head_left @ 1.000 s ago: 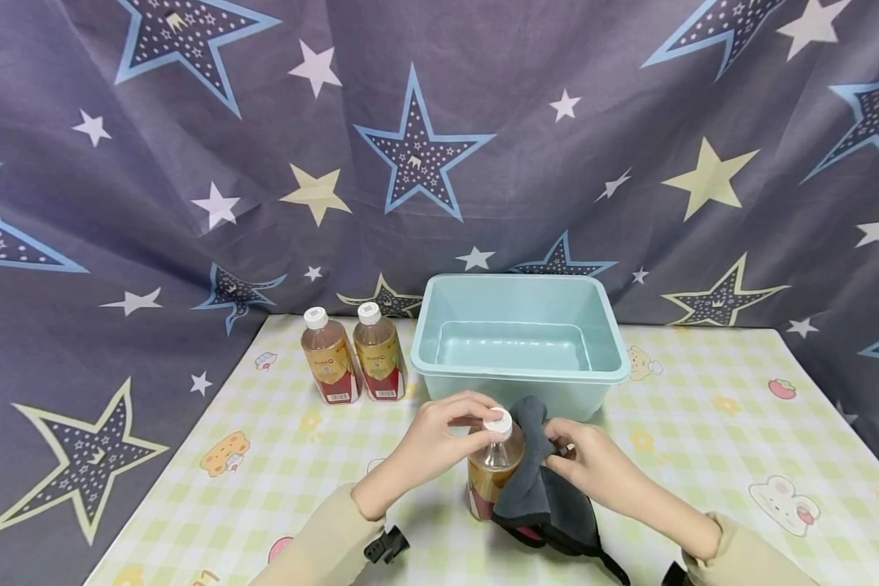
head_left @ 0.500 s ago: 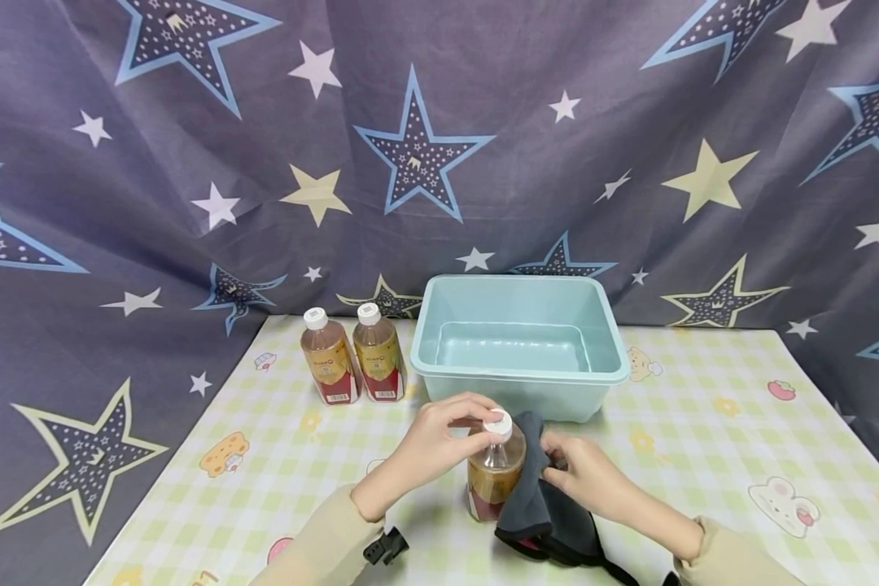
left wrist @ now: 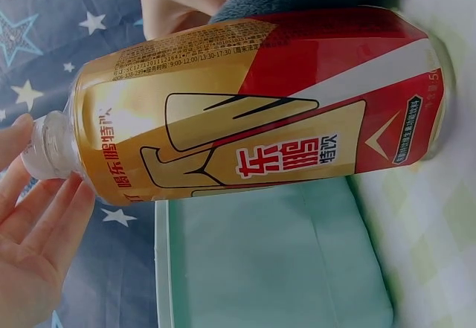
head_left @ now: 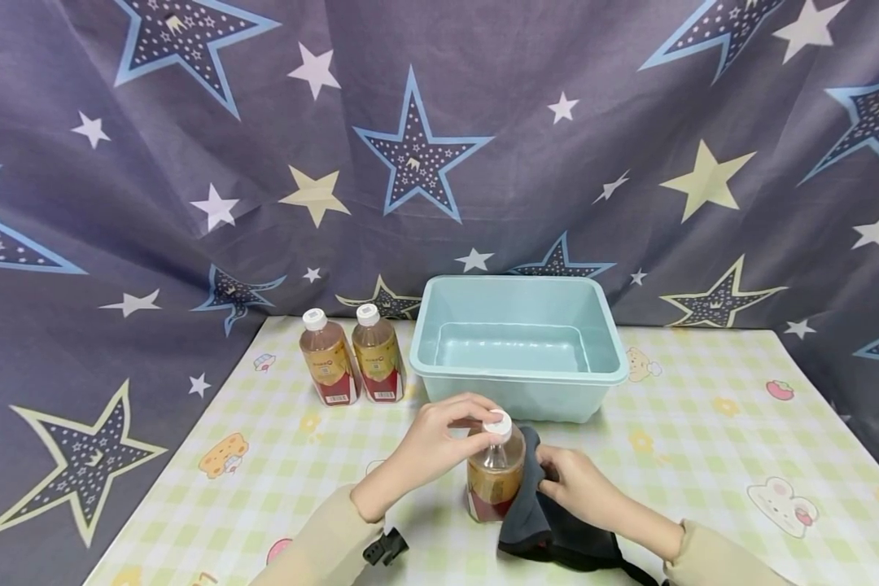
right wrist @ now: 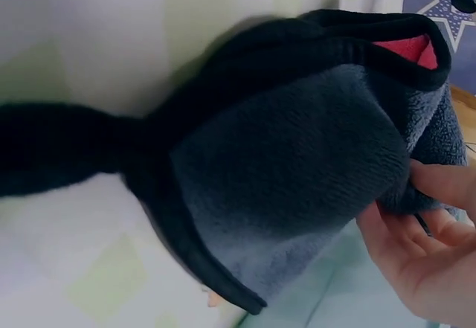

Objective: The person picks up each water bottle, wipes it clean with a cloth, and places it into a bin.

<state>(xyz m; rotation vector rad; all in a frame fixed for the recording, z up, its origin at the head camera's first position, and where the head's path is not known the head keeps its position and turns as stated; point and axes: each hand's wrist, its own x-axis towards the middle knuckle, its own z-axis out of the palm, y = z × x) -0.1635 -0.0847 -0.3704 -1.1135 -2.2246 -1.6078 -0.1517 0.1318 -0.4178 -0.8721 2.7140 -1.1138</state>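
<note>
A drink bottle (head_left: 494,486) with a gold and red label stands upright on the table. My left hand (head_left: 439,439) pinches its white cap (head_left: 499,425) between thumb and fingers; in the left wrist view the label of the bottle (left wrist: 253,112) faces the camera. My right hand (head_left: 580,490) grips a dark grey plush cloth (head_left: 531,509) and holds it against the bottle's right side. Black edging, a black strap and a bit of red lining show on the cloth (right wrist: 290,142) in the right wrist view. My right fingertips are partly hidden in its folds.
Behind the bottle stands a light blue plastic bin (head_left: 520,377) with nothing visible inside. Two similar bottles, a left one (head_left: 330,362) and a right one (head_left: 378,358), stand at the back left. A checked tablecloth (head_left: 703,456) covers the table; a starry curtain (head_left: 557,187) hangs behind.
My right hand has slid down along the bottle's side and slightly left, and the cloth's upper end has sunk with it. My left hand and the bottle have stayed put.
</note>
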